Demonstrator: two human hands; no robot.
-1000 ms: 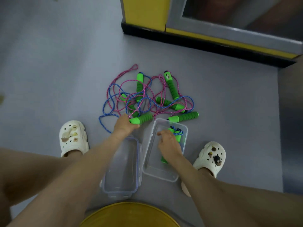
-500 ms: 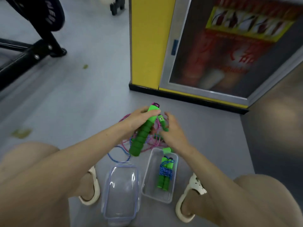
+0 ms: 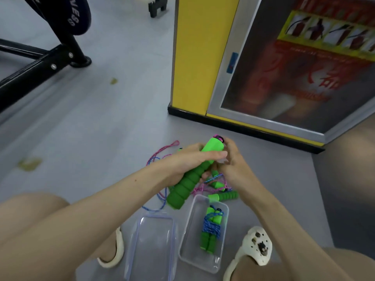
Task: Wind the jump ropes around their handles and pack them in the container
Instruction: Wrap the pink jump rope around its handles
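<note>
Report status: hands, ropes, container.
Left hand grips green foam handle; right hand at its cap, grip unclear. One wound jump rope in container. Loose ropes tangled on floor beyond.

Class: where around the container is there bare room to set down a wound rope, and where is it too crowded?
Bare: the container's left half beside the wound rope; the grey floor between the black frame and yellow pillar. Crowded: just beyond the container, where loose ropes and handles tangle under the left hand and right hand.

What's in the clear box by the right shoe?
One jump rope bundle: green handles with blue rope wound round them. The container floor under it is covered.
</note>
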